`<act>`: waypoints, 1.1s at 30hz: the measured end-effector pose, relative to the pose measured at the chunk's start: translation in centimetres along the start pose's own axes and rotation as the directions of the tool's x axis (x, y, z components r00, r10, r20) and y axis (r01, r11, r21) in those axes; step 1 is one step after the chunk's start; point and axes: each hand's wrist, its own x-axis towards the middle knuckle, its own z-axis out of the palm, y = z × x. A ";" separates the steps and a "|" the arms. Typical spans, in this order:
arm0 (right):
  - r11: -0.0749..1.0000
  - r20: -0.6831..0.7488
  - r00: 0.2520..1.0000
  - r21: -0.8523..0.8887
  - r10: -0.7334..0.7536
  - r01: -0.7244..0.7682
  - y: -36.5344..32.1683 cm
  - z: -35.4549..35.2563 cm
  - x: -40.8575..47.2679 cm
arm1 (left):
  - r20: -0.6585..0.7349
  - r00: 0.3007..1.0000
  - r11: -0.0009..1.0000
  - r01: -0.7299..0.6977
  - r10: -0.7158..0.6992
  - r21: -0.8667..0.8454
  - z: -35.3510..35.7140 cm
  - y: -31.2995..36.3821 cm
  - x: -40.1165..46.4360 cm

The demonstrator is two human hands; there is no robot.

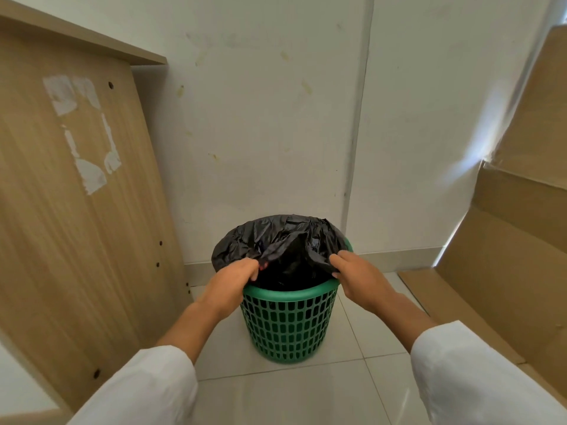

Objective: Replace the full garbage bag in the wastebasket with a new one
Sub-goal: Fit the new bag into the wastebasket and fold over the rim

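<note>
Head: two hands (233, 283) (357, 277), one garbage bag (276, 240)

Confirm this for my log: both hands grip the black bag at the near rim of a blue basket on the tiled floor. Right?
Not quite. The basket is green, not blue, as the head view shows. The rest holds: the left hand and the right hand both grip the black bag at the near rim, and the basket stands on the tiled floor.

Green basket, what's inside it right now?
A black bag lines the basket, its edge folded over the far rim. Both hands, left and right, grip the near edge. Dark plastic shows through the mesh; the bag's contents are hidden.
</note>
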 end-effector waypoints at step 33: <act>0.802 -0.197 0.778 0.148 0.597 -0.578 1.3 2.7 -0.4 | -0.148 0.935 0.924 0.276 -0.322 -0.265 0.9 -1.2 0.2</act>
